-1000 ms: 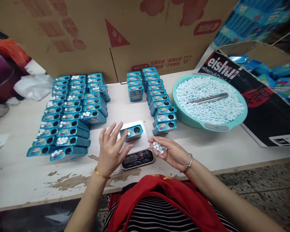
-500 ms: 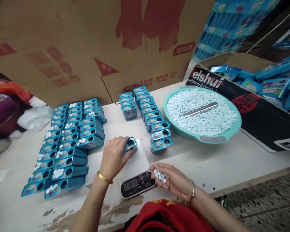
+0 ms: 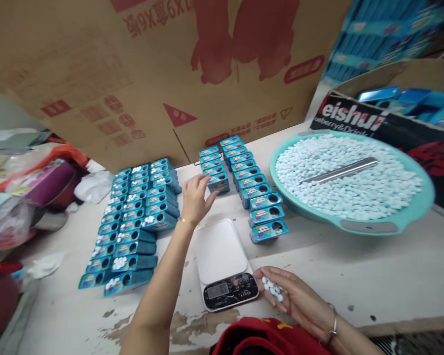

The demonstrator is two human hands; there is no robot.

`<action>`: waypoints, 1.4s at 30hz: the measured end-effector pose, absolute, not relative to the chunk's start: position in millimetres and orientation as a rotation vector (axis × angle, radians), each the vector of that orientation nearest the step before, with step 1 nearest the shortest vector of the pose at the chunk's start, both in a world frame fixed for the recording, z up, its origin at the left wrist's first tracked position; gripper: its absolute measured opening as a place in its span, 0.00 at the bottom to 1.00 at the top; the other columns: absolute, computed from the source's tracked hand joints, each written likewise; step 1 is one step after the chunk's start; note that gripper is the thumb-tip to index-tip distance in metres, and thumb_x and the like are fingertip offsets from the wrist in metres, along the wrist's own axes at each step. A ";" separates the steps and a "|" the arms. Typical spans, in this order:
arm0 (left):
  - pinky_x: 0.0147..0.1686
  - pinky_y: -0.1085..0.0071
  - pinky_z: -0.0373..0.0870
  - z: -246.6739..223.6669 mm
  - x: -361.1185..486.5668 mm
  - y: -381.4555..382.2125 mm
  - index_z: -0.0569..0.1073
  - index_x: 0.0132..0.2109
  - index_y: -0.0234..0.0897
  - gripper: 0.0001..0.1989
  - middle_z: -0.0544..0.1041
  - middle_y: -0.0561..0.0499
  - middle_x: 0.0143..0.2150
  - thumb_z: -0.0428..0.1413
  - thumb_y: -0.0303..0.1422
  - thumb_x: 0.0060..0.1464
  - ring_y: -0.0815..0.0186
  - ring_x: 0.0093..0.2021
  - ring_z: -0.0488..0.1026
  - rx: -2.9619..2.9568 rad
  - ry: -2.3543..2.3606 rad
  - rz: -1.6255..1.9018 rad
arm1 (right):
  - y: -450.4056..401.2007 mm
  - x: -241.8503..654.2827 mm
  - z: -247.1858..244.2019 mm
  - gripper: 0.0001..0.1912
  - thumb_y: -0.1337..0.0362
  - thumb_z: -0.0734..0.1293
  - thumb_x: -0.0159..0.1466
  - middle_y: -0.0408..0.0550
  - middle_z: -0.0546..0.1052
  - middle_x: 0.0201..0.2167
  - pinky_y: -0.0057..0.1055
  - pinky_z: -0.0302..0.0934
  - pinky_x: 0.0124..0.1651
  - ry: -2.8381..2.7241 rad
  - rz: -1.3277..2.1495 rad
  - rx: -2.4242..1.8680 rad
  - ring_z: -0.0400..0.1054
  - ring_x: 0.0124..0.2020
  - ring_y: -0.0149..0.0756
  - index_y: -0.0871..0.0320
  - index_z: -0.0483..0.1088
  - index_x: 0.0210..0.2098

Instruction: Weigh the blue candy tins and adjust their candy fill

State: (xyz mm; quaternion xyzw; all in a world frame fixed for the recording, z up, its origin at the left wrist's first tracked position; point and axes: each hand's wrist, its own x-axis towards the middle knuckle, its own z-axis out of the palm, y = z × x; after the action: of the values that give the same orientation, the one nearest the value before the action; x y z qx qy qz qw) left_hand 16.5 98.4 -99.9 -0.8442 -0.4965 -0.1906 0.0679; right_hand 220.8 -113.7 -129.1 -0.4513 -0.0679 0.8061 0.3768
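Note:
My left hand (image 3: 197, 198) reaches out beyond the scale, fingers apart, beside the front tin of a short row of blue tins (image 3: 218, 181). I see nothing held in it. Palm up, my right hand (image 3: 296, 291) cups several small pale candies (image 3: 273, 288) next to the display end of a white kitchen scale (image 3: 222, 249). To the right of the short row runs a longer row of blue tins (image 3: 269, 229) with round openings. More blue tins (image 3: 135, 261) stand in rows at the left, some with pale candies heaped on top.
A turquoise basin (image 3: 370, 227) full of pale candies, with a metal scoop (image 3: 340, 170) on them, is at the right. Behind it is a black printed carton (image 3: 351, 116) of blue packs. A large cardboard box (image 3: 140, 74) walls off the back; plastic bags (image 3: 94, 186) lie left.
My left hand has let go of the blue tin it held over the scale and moved away to the short row. My right hand still cups the candies. The view has shifted.

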 end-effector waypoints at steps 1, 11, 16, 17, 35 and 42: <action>0.54 0.59 0.56 -95.4 1.8 83.3 0.68 0.52 0.38 0.18 0.70 0.41 0.55 0.53 0.42 0.58 0.56 0.56 0.65 -2.475 -1.530 -0.640 | -114.6 220.5 -129.9 0.17 0.54 0.75 0.50 0.44 0.73 0.24 0.19 0.47 0.19 -0.171 2.075 -1.161 0.61 0.18 0.21 0.61 0.75 0.31; 0.56 0.48 0.52 -92.6 -95.0 14.8 0.73 0.47 0.40 0.12 0.64 0.39 0.62 0.54 0.33 0.55 0.47 0.62 0.56 -2.080 -1.851 -0.091 | -118.3 205.1 -117.0 0.20 0.52 0.76 0.49 0.43 0.72 0.23 0.18 0.46 0.18 -0.301 2.188 -1.104 0.60 0.17 0.20 0.62 0.75 0.31; 0.55 0.47 0.53 -89.3 -91.5 16.0 0.74 0.38 0.36 0.06 0.65 0.38 0.60 0.55 0.32 0.54 0.45 0.62 0.57 -2.105 -1.823 -0.076 | -129.2 215.4 -112.6 0.18 0.54 0.76 0.50 0.44 0.72 0.24 0.18 0.47 0.18 -0.311 2.110 -1.093 0.61 0.18 0.20 0.62 0.75 0.31; 0.55 0.48 0.53 -85.1 -89.0 13.3 0.74 0.37 0.37 0.05 0.66 0.39 0.60 0.54 0.32 0.55 0.46 0.62 0.57 -2.145 -1.788 -0.067 | -132.0 218.8 -113.4 0.18 0.54 0.75 0.50 0.44 0.72 0.25 0.18 0.48 0.18 -0.298 2.098 -1.099 0.62 0.18 0.21 0.62 0.75 0.31; 0.41 0.60 0.68 -37.5 34.4 -34.9 0.72 0.42 0.35 0.11 0.73 0.43 0.47 0.57 0.38 0.56 0.55 0.45 0.72 -2.802 -1.361 0.118 | -149.1 244.4 -118.5 0.15 0.58 0.74 0.53 0.45 0.72 0.26 0.18 0.51 0.18 -0.242 2.006 -1.075 0.63 0.20 0.22 0.63 0.75 0.34; 0.40 0.68 0.70 -25.3 -33.9 -51.9 0.70 0.42 0.37 0.12 0.75 0.50 0.38 0.55 0.41 0.57 0.66 0.37 0.73 -2.539 -1.826 -0.875 | -145.9 244.8 -125.7 0.10 0.63 0.70 0.58 0.48 0.74 0.27 0.19 0.60 0.24 -0.067 2.025 -1.119 0.67 0.25 0.25 0.64 0.75 0.35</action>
State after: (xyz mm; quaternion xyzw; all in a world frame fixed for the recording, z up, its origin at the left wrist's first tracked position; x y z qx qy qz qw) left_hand -33.9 -51.9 -25.3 -0.7808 -0.5614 -0.2690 -0.0529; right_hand 244.8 -145.9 -125.7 -0.4426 -0.0266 0.8012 0.4018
